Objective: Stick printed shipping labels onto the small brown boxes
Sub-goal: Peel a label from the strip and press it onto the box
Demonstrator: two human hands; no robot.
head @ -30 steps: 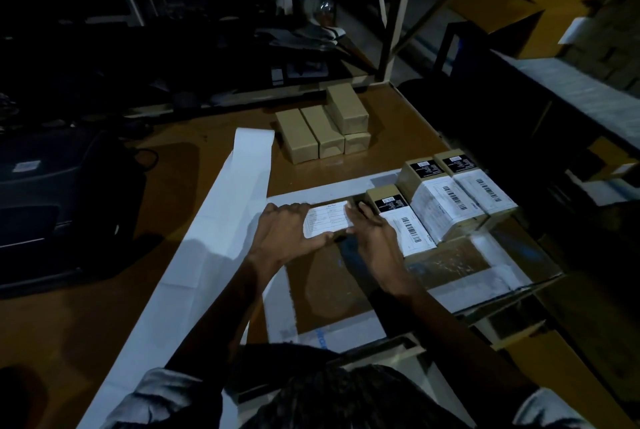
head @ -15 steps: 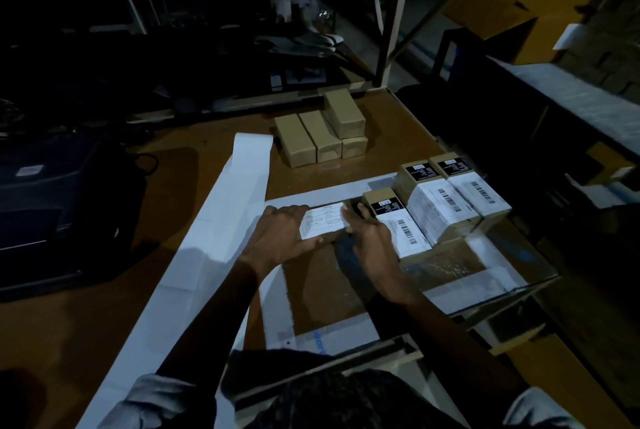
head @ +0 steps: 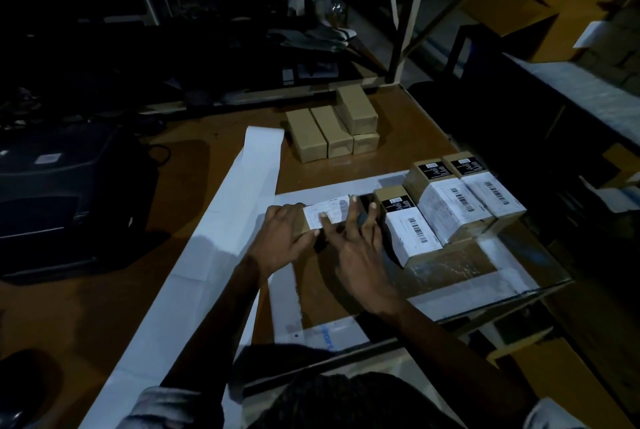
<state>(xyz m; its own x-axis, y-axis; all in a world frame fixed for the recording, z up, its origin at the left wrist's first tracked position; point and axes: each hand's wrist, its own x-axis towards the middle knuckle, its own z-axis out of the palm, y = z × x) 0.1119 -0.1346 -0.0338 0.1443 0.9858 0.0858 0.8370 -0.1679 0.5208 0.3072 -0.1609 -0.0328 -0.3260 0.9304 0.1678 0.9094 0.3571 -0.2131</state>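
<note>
- Label (head: 327,210): white printed sheet, lying on top face of a small brown box (head: 306,227) at table centre, on the taped cardboard sheet (head: 450,266). Long axis runs left-right, far-right corner tipped slightly away; print too small to read.
- Box under label: mostly hidden by hands; only near-left corner shows. Orientation otherwise can't tell.
- Left hand (head: 282,238): on box's left end, fingers curled over it, thumb tip pressing label's near edge.
- Right hand (head: 353,248): fingers straight and spread wide, tips laid flat across label's right part and box top; pressing, nothing gripped.
- Labelled boxes, 3 pcs (head: 450,203): just right of the hands, side by side, long axes pointing away and to the left; white barcode labels on near part, black stickers on far ends. Nearest one almost touches right fingers.
- Plain boxes, 4 pcs (head: 332,131): far centre, well apart; three in a row, one stacked on right.
- Backing strip (head: 221,241): long white paper, diagonal from far centre to near-left edge.
- Table (head: 104,307): brown, dimly lit.
- Dark machine (head: 62,193): left of table; type unclear.
</note>
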